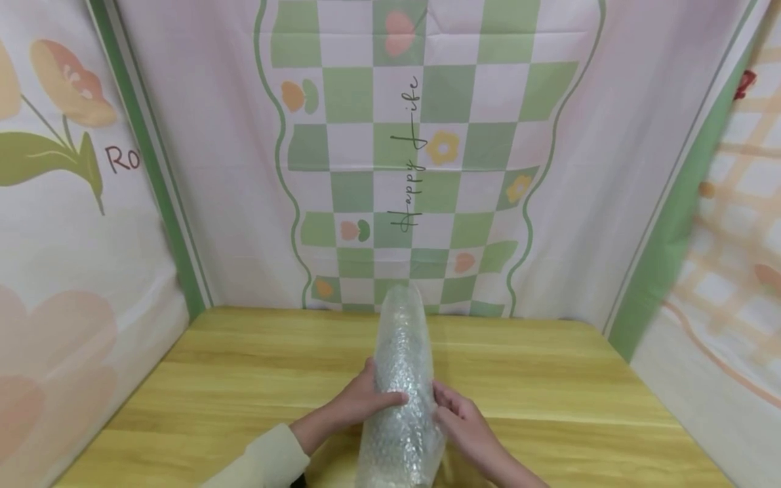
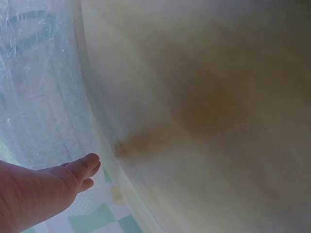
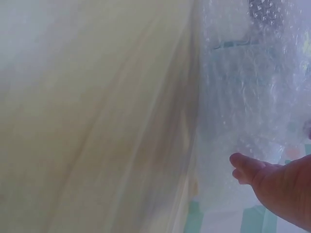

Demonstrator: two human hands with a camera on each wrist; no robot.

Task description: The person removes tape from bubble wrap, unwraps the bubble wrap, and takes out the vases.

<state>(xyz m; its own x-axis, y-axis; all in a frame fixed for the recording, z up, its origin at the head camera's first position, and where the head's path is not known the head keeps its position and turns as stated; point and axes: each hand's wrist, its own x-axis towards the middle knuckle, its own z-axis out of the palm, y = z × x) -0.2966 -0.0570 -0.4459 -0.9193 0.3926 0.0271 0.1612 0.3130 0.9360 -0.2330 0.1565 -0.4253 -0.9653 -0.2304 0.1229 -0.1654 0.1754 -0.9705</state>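
Over the wood-grain table (image 1: 549, 386), my left hand (image 1: 350, 404) grips the left side of a long bubble-wrapped bundle (image 1: 401, 346), thumb across its front. The bundle is between my hands; my right hand (image 1: 468, 428) touches its right edge, but I cannot tell whether it pinches the wrap.

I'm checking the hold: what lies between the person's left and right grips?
Bubble wrap lies between the left grip and the right grip; the head view shows it.
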